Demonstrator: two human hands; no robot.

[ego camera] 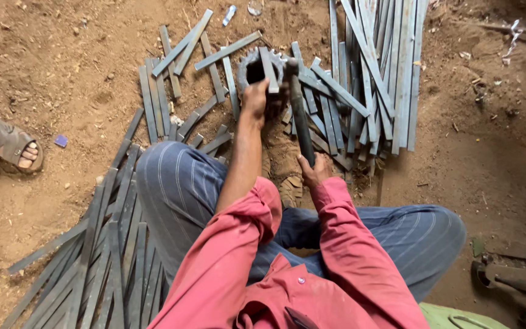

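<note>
Fingers of the right hand (313, 170) were wrapped around the hammer (299, 109) handle nearest the knees, its head resting up by the metal ring (252, 67). Just short of that ring, the left hand (255, 97) pinched a short flat strip (269, 70) upright across its rim, apparently to steady it. Beyond and right of the ring lay long strips (385, 61).

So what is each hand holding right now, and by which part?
Left hand grips a short flat grey metal strip at its lower end, over a grey toothed metal ring. Right hand holds a dark hammer handle at its near end.
</note>
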